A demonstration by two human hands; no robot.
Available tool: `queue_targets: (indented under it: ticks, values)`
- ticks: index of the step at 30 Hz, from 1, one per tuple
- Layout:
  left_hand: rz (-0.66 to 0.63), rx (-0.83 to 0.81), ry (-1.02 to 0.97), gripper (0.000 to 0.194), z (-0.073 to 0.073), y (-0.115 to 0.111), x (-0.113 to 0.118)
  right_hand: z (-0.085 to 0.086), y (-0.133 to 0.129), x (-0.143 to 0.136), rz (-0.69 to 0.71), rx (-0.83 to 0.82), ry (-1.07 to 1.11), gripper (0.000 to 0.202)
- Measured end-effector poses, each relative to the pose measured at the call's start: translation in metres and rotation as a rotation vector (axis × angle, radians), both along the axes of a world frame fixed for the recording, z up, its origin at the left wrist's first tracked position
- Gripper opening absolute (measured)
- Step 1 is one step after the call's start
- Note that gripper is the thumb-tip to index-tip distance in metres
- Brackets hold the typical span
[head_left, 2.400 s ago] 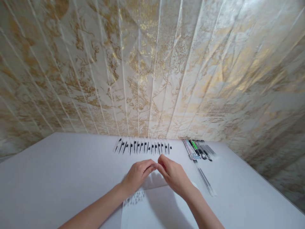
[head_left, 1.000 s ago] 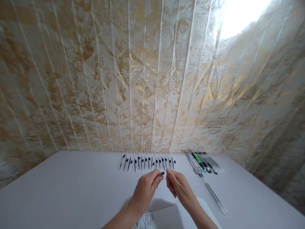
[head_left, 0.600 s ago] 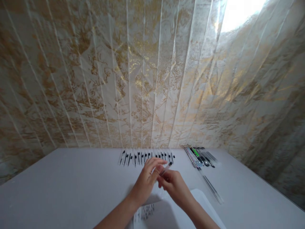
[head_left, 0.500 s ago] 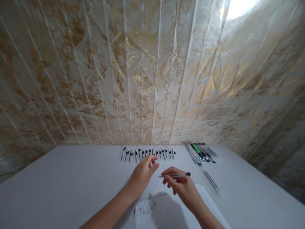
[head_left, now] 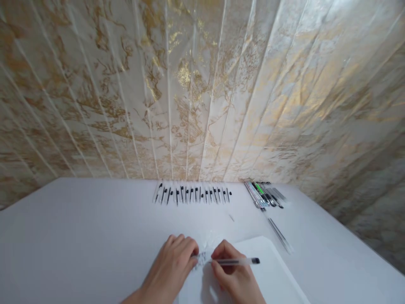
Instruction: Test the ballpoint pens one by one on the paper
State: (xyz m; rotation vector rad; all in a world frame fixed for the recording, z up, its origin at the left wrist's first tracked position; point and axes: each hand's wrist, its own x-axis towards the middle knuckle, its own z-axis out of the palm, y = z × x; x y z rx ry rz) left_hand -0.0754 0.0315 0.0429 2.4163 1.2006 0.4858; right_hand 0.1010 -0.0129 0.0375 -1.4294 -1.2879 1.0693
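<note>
My right hand [head_left: 232, 270] is closed around a clear-barrelled pen [head_left: 238, 261] with a black end. The pen lies nearly level, its tip pointing left beside dark scribbled marks [head_left: 200, 259] on the white paper [head_left: 272, 266]. My left hand [head_left: 174, 264] rests at the upper left of that sheet, fingers curled and thumb drawn in near the marks. Whatever lies between those fingers, if anything, is hidden. A tiny slim piece [head_left: 231, 218] lies on the table beyond my hands.
Along the back of the white table [head_left: 95, 236] runs a row of clear pen parts with black pieces [head_left: 193, 195]. Farther right lie a bundle of pens [head_left: 261, 195], one bright green, and several thin refills [head_left: 280, 236]. A gold-patterned curtain [head_left: 190, 105] hangs behind.
Both hands have come down and nearer, onto the paper, the right one bringing the pen. My left hand has left the row of pen parts. The camera view has tilted down slightly.
</note>
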Motion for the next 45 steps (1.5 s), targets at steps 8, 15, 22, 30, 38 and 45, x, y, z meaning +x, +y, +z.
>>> queue_targets:
  ticks: [8,15,22,30,38,45]
  values:
    - [0.011,0.01,-0.068,0.014,-0.003,0.003,-0.001,-0.011,0.0,-0.007,-0.075,0.039,-0.108,0.018]
    - [-0.012,0.04,-0.057,0.013,-0.001,0.002,0.0,-0.013,0.0,-0.008,-0.068,0.066,-0.148,0.015]
    - [-0.006,0.044,-0.057,0.013,-0.003,0.003,0.0,-0.015,0.0,-0.007,-0.059,0.056,-0.157,0.016]
    - [-0.016,0.038,-0.051,0.013,-0.003,0.001,-0.002,-0.016,0.0,-0.008,-0.079,0.053,-0.149,0.017]
    - [-0.02,0.027,-0.032,0.01,-0.002,0.003,-0.001,0.0,0.0,0.01,-0.225,0.067,0.049,0.02]
    - [-0.004,-0.018,-0.128,0.012,0.001,0.014,0.001,-0.006,0.004,0.017,-0.299,0.181,0.242,0.036]
